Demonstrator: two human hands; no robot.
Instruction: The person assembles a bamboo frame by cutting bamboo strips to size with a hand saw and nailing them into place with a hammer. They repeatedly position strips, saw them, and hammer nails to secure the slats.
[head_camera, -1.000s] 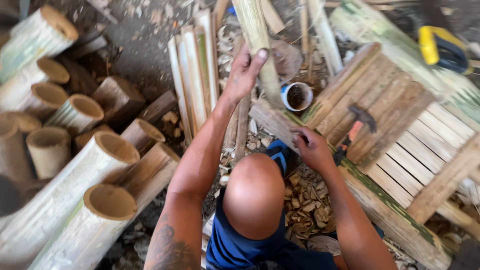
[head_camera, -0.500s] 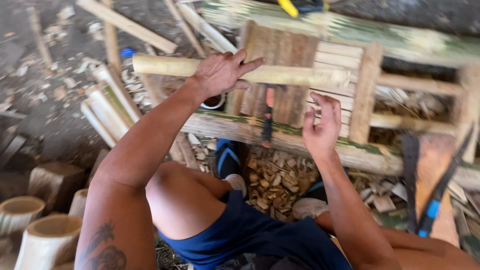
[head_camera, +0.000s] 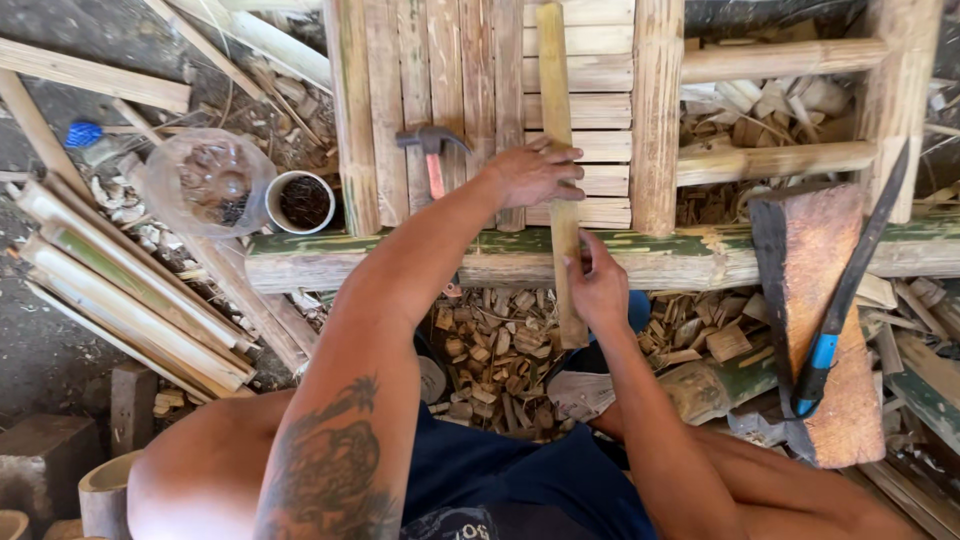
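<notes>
I see the left hand (head_camera: 535, 172) pressed flat on a bamboo slat (head_camera: 556, 120) that lies lengthwise across the bamboo frame (head_camera: 655, 110); its fingers are spread over the slat rather than curled around it, so that grip is open and only bearing down; the right hand (head_camera: 597, 285) has the same slat pinched between thumb and fingers lower down, just below the frame's near rail (head_camera: 700, 262), a closed grip on the slat; the slat's near end juts past that rail, over the wood chips (head_camera: 490, 350) on the ground.

The slat sits beside the row of slats already laid on the frame, to their right and just left of a thick upright bamboo post (head_camera: 657, 60); a hammer (head_camera: 432, 150) rests on those laid slats, close to the left forearm, its head toward the frame's far side.

At the frame's left edge a small round tin (head_camera: 300, 201) stands on the ground, touching a clear plastic bottle (head_camera: 205, 182) lying on its side; further left lies a bundle of split bamboo strips (head_camera: 130, 290); at the right a wooden block (head_camera: 815, 300) leans over the near rail, with a long dark blade with a blue handle (head_camera: 840, 300) lying on it.
</notes>
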